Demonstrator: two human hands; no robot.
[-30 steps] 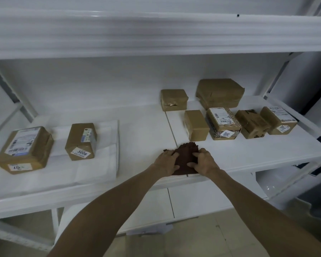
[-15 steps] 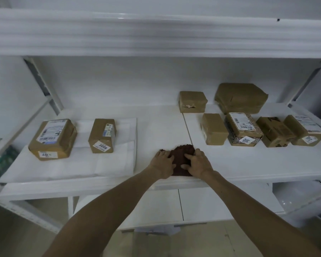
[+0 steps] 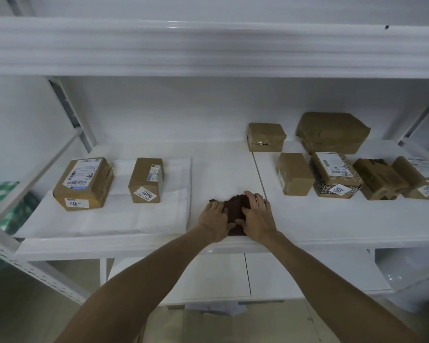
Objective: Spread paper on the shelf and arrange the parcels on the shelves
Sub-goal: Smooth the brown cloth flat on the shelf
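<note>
Both hands are still down on the brown sheet (image 3: 235, 206), and it is still a folded wad at the front lip of the shelf (image 3: 223, 164). So what has changed in the last second? Very little! My right hand (image 3: 256, 219) has crept forward. Its fingers now hook over the sheet's far, zigzag edge, with the thumb on top. I read that as a hold. My left hand (image 3: 214, 220) lies on the near-left part of the sheet with its fingers loosely bent. I cannot tell if it pinches or only presses. My view has also swung left.

No parcel has stirred. Left of the sheet, the white paper (image 3: 159, 219) is already laid flat. The 3006 parcel (image 3: 146, 180) stands on it, and the big parcel (image 3: 83, 184) sits further left again. Right of the sheet, the plain parcel (image 3: 294, 173) heads a cluster of six on bare shelf. Just right of the sheet, a seam (image 3: 258, 174) runs back across the board.

What does that mean for the job? The spreading here has not begun, I judge. The stretch behind the sheet is uncovered, and that right grip looks set to flip the fold open towards the back. The cluster on the right waits for paper under it.
</note>
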